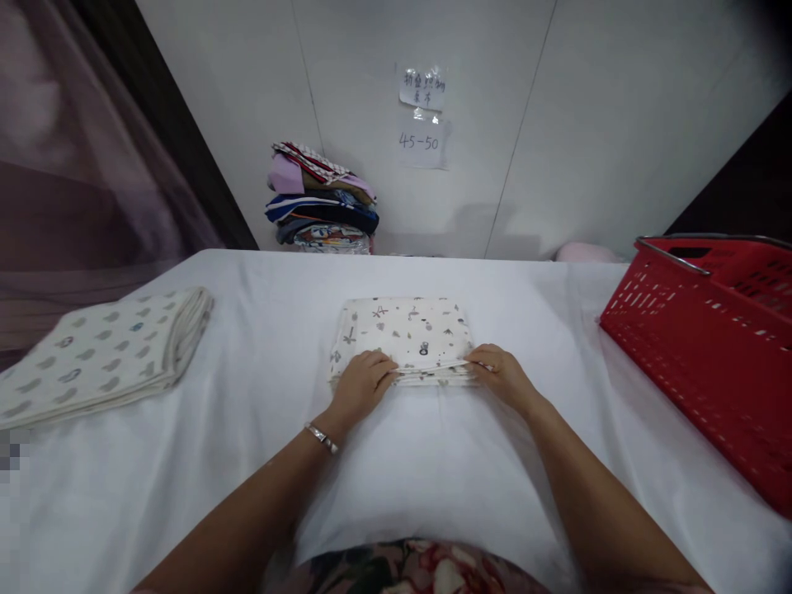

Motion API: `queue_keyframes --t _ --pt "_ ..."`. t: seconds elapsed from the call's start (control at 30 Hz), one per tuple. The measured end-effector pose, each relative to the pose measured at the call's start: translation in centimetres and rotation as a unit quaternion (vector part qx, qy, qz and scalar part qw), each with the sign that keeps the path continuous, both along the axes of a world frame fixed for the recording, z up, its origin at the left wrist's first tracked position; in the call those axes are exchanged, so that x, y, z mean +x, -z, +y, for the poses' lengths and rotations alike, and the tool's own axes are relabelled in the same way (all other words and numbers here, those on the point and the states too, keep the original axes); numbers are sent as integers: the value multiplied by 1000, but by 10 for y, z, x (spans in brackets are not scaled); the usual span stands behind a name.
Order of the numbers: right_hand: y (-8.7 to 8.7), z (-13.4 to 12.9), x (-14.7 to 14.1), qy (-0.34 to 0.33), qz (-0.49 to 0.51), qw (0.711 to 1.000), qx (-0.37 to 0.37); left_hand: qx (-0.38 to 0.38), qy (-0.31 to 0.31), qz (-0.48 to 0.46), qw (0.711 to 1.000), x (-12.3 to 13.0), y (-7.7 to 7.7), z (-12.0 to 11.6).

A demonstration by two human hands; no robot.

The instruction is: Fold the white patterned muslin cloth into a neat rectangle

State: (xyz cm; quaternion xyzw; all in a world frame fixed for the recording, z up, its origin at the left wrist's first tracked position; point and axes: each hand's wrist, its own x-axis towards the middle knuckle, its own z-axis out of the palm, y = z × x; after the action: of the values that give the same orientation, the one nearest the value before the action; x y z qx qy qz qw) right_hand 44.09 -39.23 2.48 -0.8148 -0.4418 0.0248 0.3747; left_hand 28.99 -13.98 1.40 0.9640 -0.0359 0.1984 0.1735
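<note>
A white cloth (408, 330) with small grey and dark prints lies folded into a rectangle in the middle of the table. Its layered near edge faces me. My left hand (365, 379) is closed on that edge toward the left corner, thumb and fingers pinching the layers. At the right corner my right hand (504, 375) pinches the same edge between thumb and fingers. The top layer looks slightly raised between the two hands. How many layers each hand grips is hidden.
Another folded cloth (111, 355), white with grey patches, lies at the left. A red plastic basket (693, 346) with a metal handle stands at the right. Beyond the far edge of the white-covered table (260, 330), a stack of folded fabrics (322, 202) rises against the wall, near paper notes (422, 142).
</note>
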Motion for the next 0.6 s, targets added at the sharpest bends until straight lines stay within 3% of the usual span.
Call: queue_keyframes --t 0.33,0.6 --pt "-8 1 -7 -23 -23 995 -99 0 -10 6 1000 0 0 -3" --pt "-2 -1 -10 -33 -31 989 -139 48 -5 -2 999 -24 0 11"
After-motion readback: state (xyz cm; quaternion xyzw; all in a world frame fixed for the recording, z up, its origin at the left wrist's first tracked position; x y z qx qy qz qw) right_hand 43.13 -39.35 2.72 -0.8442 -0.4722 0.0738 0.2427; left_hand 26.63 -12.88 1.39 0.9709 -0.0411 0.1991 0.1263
